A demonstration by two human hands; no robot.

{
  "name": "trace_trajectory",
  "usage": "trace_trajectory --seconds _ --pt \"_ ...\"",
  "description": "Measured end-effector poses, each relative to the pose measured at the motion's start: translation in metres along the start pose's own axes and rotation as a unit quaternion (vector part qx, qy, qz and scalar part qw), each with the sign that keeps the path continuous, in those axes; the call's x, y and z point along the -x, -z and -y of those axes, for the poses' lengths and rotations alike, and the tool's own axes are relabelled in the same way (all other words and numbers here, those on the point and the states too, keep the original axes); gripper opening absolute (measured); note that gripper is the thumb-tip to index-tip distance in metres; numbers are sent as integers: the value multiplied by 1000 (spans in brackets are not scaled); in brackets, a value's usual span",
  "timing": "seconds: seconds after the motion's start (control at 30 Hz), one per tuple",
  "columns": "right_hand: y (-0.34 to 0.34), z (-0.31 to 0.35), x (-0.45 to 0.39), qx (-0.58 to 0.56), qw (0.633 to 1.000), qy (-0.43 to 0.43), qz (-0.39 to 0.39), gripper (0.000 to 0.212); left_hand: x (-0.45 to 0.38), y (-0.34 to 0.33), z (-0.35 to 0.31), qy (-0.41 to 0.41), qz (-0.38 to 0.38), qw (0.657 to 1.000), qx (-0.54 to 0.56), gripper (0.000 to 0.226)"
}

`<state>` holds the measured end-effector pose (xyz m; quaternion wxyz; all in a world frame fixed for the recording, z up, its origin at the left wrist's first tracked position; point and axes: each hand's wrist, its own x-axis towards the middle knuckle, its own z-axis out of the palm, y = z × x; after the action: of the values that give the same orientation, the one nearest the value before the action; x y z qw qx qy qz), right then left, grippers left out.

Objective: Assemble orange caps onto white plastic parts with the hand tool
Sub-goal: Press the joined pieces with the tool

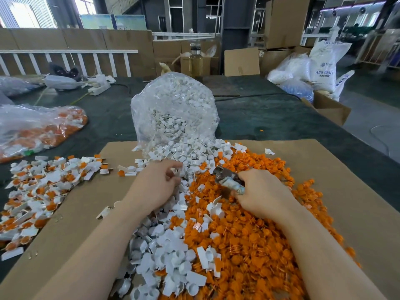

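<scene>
Cardboard sheet (324, 169): lying under both hands as the work surface, likely keeping loose pieces off the dark table (281, 118).
Clear bag (173, 109): standing just beyond the fingers, spilling white plastic parts (171, 252) toward the left fingertips so stock is staying within reach.
Orange caps (255, 234): heaping under and around the right fingers, touching the white spill along its edge.
Finished pieces (43, 187): piling well apart to the left of the left fingers, seemingly kept clear of raw stock.
Left hand (155, 187): curling its fingers into the white spill; it appears to be picking out a part, though whether anything is pinched cannot be told.
Right hand (264, 191): wrapping its fingers round the hand tool (227, 180), whose metal head is pointing toward the left fingers, probably ready to press a cap on.
</scene>
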<state>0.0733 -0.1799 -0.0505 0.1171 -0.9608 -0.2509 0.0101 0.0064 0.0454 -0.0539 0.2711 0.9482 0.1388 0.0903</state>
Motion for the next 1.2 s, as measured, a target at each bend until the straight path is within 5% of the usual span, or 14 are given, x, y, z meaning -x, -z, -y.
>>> trace_trajectory --seconds 0.4,0.57,0.77,1.2 --pt "7 6 5 -46 996 44 59 18 6 -4 -9 39 -35 997 60 14" --pt "7 7 4 -67 997 18 -29 24 4 4 -13 42 -69 982 170 13" --pt "11 12 3 -232 962 6 -144 11 13 12 -40 66 2 871 487 31" --pt "9 26 11 -371 896 45 -240 12 30 -2 -69 55 -104 852 510 9"
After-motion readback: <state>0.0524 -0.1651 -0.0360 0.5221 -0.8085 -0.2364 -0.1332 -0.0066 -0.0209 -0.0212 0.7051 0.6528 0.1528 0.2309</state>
